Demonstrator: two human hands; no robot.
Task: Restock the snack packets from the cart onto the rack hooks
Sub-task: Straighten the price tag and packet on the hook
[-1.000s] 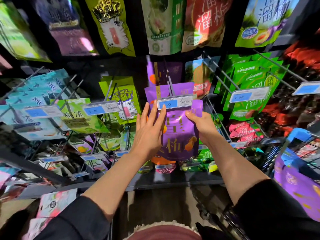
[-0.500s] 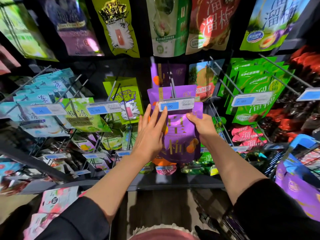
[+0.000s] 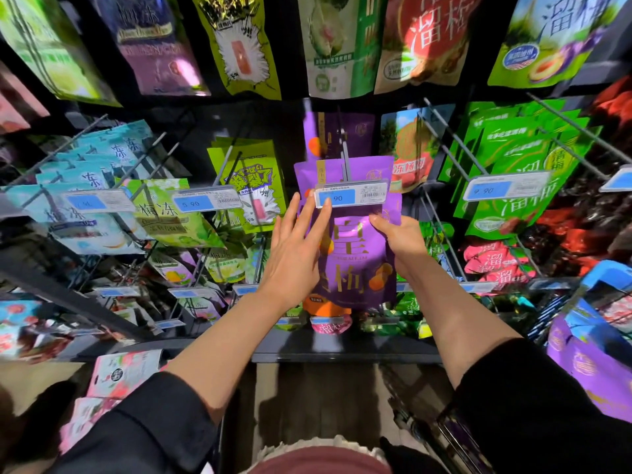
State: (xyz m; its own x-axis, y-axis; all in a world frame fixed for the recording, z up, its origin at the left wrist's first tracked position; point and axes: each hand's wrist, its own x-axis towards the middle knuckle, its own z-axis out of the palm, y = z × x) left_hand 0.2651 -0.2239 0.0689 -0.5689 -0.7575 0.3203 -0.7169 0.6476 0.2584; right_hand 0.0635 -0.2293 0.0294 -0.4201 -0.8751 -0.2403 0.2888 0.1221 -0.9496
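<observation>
Left hand (image 3: 294, 258) flat, fingers straight against purple packet (image 3: 355, 254); right hand (image 3: 400, 241) grips its right edge under price tag (image 3: 352, 195).

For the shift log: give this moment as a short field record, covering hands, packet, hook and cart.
left hand: open, fingers straight against the packet's left edge
right hand: grips the packet's right side
purple packet: held just below the price tag
hook: carries more purple packets behind
cart: lower right, purple packets inside
</observation>
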